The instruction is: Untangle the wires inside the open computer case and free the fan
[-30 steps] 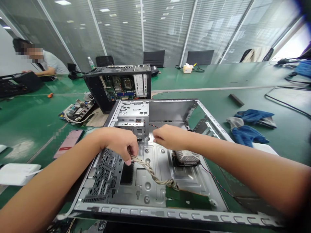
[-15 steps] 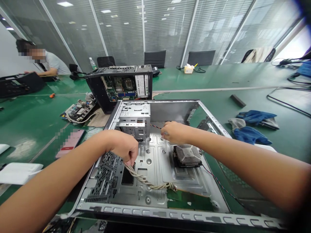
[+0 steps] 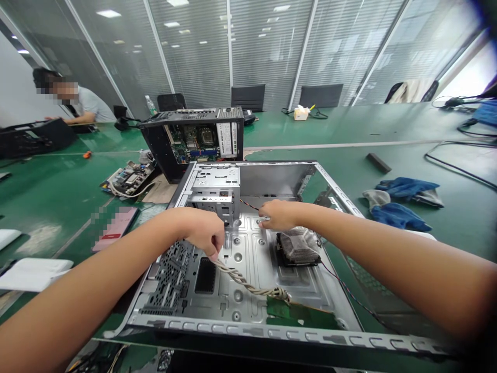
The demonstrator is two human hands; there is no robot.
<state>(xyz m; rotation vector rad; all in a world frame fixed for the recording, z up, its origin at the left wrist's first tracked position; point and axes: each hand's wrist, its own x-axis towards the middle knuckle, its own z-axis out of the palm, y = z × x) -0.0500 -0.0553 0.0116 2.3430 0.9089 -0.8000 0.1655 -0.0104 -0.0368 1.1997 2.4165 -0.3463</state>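
My left hand (image 3: 204,233) is closed with its fingertips pinched on one end of a twisted beige cable (image 3: 248,285). The cable's other end lies at the near right of an open metal computer case (image 3: 248,238), beside a green patch that I cannot identify. Over the middle of the case, my right hand (image 3: 278,214) is closed around a thin dark and orange wire (image 3: 249,204) that runs to the drive cage (image 3: 215,194). Just below the right wrist, a CPU cooler (image 3: 298,246) with metal fins rests inside the case, its own thin wire trailing out to the right.
Behind stands a second computer tower (image 3: 194,137) with its side open. A loose circuit board (image 3: 130,176) and a pink phone (image 3: 116,228) are on the left. Blue and grey gloves (image 3: 404,204) and a dark bar (image 3: 378,163) lie right. A person (image 3: 83,103) sits at the far left.
My left hand has moved slightly right with the cable, and the cable's far end has shifted right. The right hand has stayed nearly in place with the wire. The view has tilted slightly.
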